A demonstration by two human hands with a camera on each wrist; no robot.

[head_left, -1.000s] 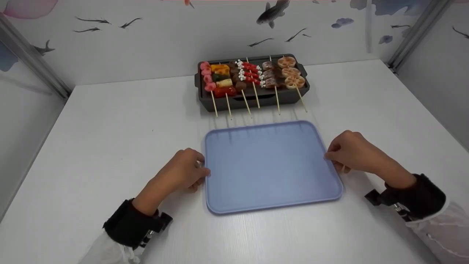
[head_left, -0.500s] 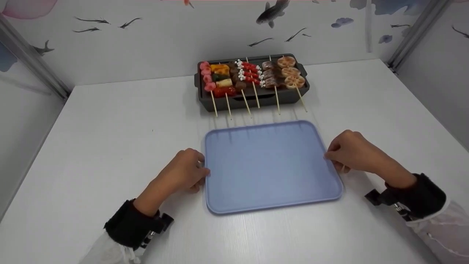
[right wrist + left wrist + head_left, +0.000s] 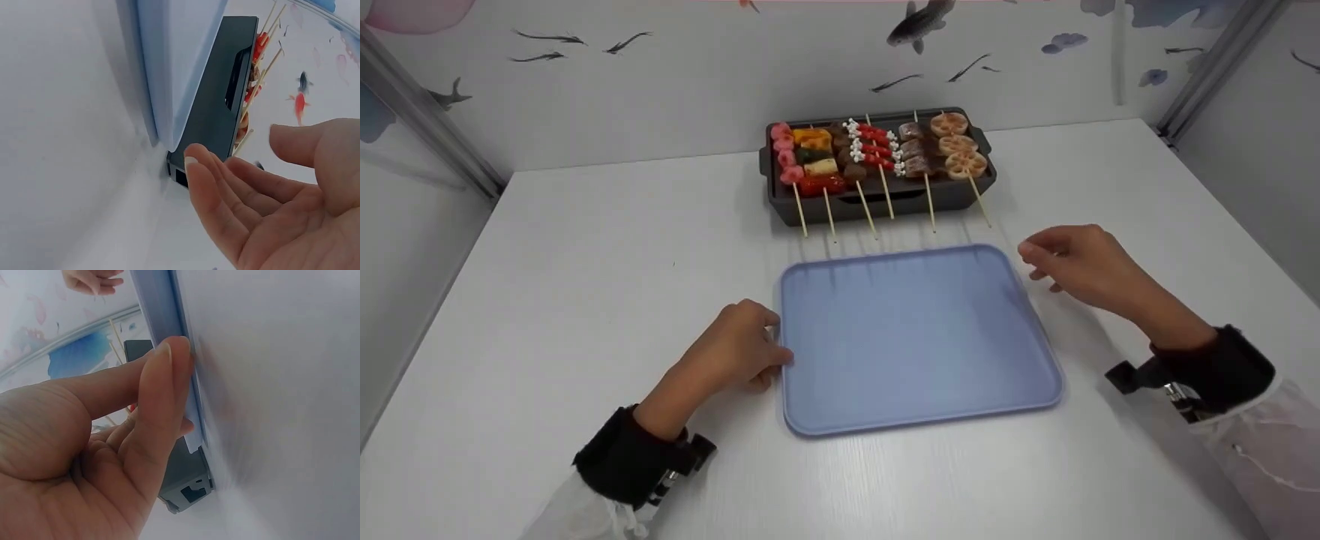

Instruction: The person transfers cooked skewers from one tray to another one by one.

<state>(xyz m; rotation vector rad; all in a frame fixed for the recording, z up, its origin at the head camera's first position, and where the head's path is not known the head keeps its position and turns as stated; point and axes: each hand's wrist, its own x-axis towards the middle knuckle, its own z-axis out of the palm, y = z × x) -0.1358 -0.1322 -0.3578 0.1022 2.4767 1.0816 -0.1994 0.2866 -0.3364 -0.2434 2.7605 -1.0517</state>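
Observation:
A pale blue rectangular tray (image 3: pixel 915 337) lies on the white table in the head view. My left hand (image 3: pixel 739 345) pinches the tray's left rim between thumb and fingers, which the left wrist view shows close up on the rim (image 3: pixel 160 309). Off the tray's far right corner, my right hand (image 3: pixel 1084 266) hovers with nothing in it. Its thumb and fingers are spread apart in the right wrist view, beside the tray's edge (image 3: pixel 174 73).
Behind the tray stands a dark grill box (image 3: pixel 885 206) against the patterned back wall. Several food skewers lie across it, among them lotus root slices (image 3: pixel 960 146) and pink pieces (image 3: pixel 786 156), their sticks jutting over the front edge toward the tray.
My right hand has let go of the tray's right rim and moved up and away toward the grill. The left hand and tray have stayed in place.

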